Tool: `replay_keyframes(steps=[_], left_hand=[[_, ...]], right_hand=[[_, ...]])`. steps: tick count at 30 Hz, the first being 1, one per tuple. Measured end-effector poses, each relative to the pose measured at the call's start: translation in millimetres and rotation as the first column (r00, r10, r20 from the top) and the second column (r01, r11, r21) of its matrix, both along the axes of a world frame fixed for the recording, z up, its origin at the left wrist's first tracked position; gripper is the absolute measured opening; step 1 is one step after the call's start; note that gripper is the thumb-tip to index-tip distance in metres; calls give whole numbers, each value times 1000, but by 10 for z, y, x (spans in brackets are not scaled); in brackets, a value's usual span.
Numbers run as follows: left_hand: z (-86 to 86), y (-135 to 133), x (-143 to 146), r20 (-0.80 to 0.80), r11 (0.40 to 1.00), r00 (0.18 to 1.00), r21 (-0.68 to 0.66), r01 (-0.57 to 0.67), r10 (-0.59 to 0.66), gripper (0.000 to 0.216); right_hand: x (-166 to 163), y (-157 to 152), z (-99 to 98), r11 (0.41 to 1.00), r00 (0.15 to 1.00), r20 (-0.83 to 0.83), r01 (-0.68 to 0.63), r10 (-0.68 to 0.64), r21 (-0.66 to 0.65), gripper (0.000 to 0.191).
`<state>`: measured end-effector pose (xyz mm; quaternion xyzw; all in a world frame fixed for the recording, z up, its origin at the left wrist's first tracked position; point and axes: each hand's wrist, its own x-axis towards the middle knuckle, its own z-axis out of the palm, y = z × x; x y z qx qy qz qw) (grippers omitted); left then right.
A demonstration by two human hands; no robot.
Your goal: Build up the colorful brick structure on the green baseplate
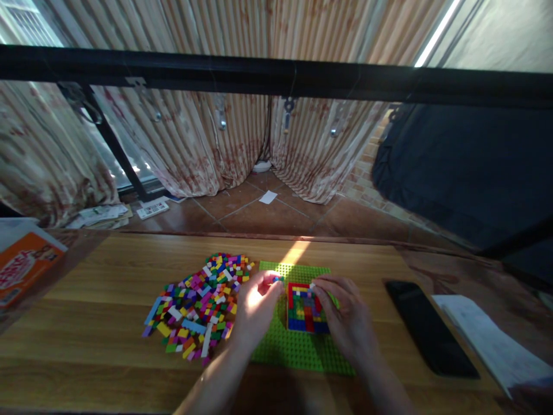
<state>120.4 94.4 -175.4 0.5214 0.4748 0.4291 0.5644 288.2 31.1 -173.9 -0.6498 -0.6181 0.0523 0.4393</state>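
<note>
A green studded baseplate [294,354] lies on the wooden table, bearing a square build of coloured toy bricks [302,314] with a red and blue border. My left hand [254,308] is closed at the build's left side, pinching a small blue brick [276,279] between thumb and fingers. At the build's upper right, my right hand [345,308] has its fingertips together on a small white brick [312,286], touching or just above the top row. Its fingers hide the build's right edge. Left of the baseplate spreads a pile of loose toy bricks [199,305].
On the wooden table [99,346], a black phone-like slab [432,328] lies at the right, beside white paper [496,340]. An orange and white package [28,265] stands at the far left. A dark horizontal bar [242,72] crosses before the curtains [207,138].
</note>
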Motion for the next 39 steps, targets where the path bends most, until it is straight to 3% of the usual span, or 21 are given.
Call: replay_keyframes(steps=[8, 17, 22, 30, 39], left_hand=[[12, 22, 2, -2, 1000, 1000, -19, 2, -2, 16], [48, -11, 23, -7, 996, 1000, -82, 21, -21, 18], [-40, -29, 22, -63, 996, 995, -52, 70, -73, 18], [-116, -53, 38, -44, 992, 991, -21, 125, -126, 14], [-84, -72, 36, -68, 994, 992, 2, 106, -106, 11]], right_hand=[[21, -20, -49, 985, 992, 37, -119, 124, -125, 14], [-30, 19, -102, 984, 998, -28, -57, 53, -166, 10], [-60, 40, -87, 977, 990, -138, -27, -3, -210, 6], [-65, 57, -93, 964, 957, -288, -88, 13, -249, 8], [-53, 38, -101, 960, 966, -259, -97, 27, -262, 12]])
